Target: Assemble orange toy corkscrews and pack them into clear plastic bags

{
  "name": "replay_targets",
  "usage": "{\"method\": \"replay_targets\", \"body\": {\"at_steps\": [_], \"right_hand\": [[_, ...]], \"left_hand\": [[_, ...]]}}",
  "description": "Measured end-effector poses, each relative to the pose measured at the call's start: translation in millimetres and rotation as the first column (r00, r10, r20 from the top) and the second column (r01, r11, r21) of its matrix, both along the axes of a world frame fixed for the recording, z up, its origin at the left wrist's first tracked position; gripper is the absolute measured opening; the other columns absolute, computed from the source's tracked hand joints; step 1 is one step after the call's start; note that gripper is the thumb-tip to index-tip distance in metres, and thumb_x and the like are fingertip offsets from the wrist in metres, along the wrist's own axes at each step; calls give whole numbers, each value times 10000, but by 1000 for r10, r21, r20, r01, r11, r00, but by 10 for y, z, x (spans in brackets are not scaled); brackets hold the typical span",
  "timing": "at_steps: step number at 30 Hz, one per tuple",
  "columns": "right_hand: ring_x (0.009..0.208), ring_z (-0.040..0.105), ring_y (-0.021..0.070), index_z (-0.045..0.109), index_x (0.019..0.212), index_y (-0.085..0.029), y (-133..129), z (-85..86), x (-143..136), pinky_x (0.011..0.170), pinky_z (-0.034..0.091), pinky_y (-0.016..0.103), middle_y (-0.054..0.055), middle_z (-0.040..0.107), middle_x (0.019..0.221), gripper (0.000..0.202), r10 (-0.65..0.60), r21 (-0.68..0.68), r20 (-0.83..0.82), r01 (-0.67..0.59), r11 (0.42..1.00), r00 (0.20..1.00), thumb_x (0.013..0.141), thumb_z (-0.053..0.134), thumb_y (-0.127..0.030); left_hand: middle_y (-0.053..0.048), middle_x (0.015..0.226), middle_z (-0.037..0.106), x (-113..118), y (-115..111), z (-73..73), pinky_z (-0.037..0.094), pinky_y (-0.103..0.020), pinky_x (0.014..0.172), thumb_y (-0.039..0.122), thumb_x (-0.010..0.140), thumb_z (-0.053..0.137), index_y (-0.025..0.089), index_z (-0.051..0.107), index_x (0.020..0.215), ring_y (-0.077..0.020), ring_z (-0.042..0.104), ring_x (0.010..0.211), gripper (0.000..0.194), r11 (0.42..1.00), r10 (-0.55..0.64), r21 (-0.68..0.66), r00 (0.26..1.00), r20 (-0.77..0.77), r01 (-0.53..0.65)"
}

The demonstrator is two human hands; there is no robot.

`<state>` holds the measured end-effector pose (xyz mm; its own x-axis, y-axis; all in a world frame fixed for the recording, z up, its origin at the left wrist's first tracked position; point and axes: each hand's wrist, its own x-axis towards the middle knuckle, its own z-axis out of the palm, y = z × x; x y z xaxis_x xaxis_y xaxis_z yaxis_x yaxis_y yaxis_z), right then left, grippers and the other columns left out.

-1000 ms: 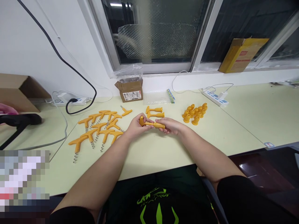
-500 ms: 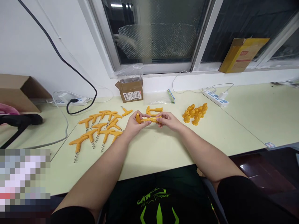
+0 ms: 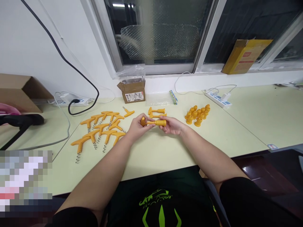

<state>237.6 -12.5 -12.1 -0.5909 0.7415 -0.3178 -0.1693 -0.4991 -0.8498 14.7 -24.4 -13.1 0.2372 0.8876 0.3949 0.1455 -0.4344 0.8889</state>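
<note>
My left hand (image 3: 139, 126) closes on the T-handle end of a yellow corkscrew (image 3: 143, 121). A ribbed yellow plastic sleeve (image 3: 161, 123) sits over the corkscrew's other end, lying level and pointing right. My right hand (image 3: 174, 126) has its fingers curled around that sleeve. Just behind my hands lie two more yellow corkscrews with sleeves on, one (image 3: 157, 111) in full view and the other (image 3: 161, 116) partly covered. Several bare corkscrews (image 3: 101, 127) with metal spirals are spread to the left. Several loose yellow sleeves (image 3: 197, 114) stand upright in a cluster to the right.
A small open carton (image 3: 133, 91) and a clear plastic bag (image 3: 159, 99) are at the wall. Power strips stand at the right (image 3: 219, 98) and left (image 3: 80, 102), with cables. A black stand (image 3: 21, 121) juts in from the left, near a larger cardboard box (image 3: 19, 91).
My right fingers have shifted on the sleeve, so more of it shows, with my palm turned further up. The held corkscrew has moved slightly right.
</note>
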Motion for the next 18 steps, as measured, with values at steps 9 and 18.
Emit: {"method": "replay_targets", "body": {"at_steps": [9,18], "right_hand": [[536,564,113,646,891,-185,3,-105,-127,574,554,260,-23,622,630,266,-265,378,91,213,901,960,790,785,-388],[633,595,144,639,897,-198,4,-111,-105,648,521,297,14,679,785,274,-236,472,224,106,875,946,818,718,-448]], "left_hand": [[-55,938,743,-45,144,-59,550,-371,862,371,693,890,224,401,836,-208,722,899,530,984,-74,-152,988,132,94],[-42,922,726,-15,136,-161,544,-370,856,394,711,878,219,443,867,-207,709,893,494,979,-126,-147,988,87,138]]}}
